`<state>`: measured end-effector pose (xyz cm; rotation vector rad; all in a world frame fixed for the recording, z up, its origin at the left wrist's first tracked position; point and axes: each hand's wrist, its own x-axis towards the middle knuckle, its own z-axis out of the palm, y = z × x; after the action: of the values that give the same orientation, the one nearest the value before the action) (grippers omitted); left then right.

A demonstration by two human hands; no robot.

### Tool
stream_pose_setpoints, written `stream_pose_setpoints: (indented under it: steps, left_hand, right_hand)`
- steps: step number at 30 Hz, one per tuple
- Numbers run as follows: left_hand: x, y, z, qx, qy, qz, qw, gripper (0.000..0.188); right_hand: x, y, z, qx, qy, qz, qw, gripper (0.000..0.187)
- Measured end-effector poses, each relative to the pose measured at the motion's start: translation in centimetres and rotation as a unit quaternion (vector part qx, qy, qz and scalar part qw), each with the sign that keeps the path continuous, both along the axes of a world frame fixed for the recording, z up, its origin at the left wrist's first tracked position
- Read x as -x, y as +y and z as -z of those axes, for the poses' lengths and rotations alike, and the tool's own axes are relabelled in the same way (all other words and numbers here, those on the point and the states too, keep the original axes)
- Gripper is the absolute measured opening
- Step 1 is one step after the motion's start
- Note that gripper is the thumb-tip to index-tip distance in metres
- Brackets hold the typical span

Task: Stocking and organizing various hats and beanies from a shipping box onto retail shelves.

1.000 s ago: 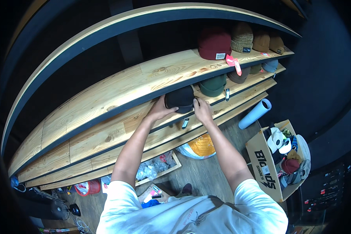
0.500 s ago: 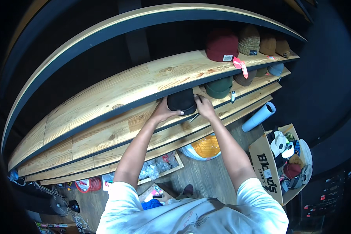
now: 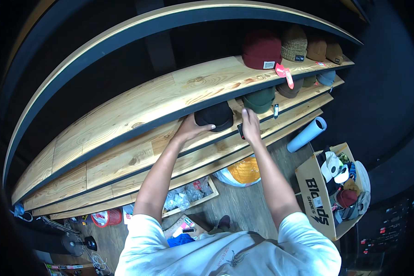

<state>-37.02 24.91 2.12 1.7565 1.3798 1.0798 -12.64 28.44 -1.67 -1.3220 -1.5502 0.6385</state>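
Observation:
A black beanie (image 3: 215, 116) sits on the second shelf (image 3: 119, 156), partly under the board above. My left hand (image 3: 192, 129) grips its left side, thumb across the front. Just right of it, my right hand (image 3: 251, 127) is closed, its fingers pressed together. A small black hang tag (image 3: 241, 131) shows at the palm side of this hand; where the fingers meet it is partly hidden. Beyond my right fingers, on the same shelf, rests a dark green beanie (image 3: 258, 101) with its own tag (image 3: 276, 111) hanging over the edge.
A maroon beanie (image 3: 261, 48) and several others line the upper shelf's right end. On the floor stand a cardboard box (image 3: 313, 195) of caps, a blue tube (image 3: 303, 137), an open drawer (image 3: 211, 192) of plastic-wrapped items, a bag with orange contents (image 3: 244, 171) and a red basket (image 3: 110, 218).
My right hand has left the black beanie's right side and moved slightly right, and a black tag now shows by it. My left hand stays on the beanie, which shifted little.

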Motion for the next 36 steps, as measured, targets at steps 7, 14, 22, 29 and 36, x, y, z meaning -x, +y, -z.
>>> stream_pose_setpoints:
  steps: [7, 14, 22, 29, 36]
  left_hand:
    - [-1.7, 0.7, -2.2, 0.055, 0.008, 0.054, 0.997, 0.095]
    - [-1.8, 1.0, 0.7, -0.025, 0.044, -0.060, 0.997, 0.085]
    - [-0.9, 0.6, 0.1, -0.014, 0.012, -0.022, 1.000, 0.091]
    - [-1.1, 2.1, 1.3, -0.035, 0.013, 0.031, 0.999, 0.116]
    - [-1.2, 1.5, 3.3, -0.065, 0.080, -0.021, 0.994, 0.111]
  right_hand:
    - [-0.1, -5.2, 3.9, -0.063, -0.145, 0.061, 0.986, 0.067]
    - [-0.7, -2.3, 0.0, -0.066, -0.034, 0.059, 0.996, 0.019]
    - [1.5, 1.0, -2.2, -0.040, -0.160, -0.051, 0.985, 0.074]
    - [4.4, 1.4, -5.4, -0.057, -0.064, -0.082, 0.993, 0.075]
    - [4.3, 2.0, -3.3, 0.019, 0.000, -0.103, 0.995, 0.071]
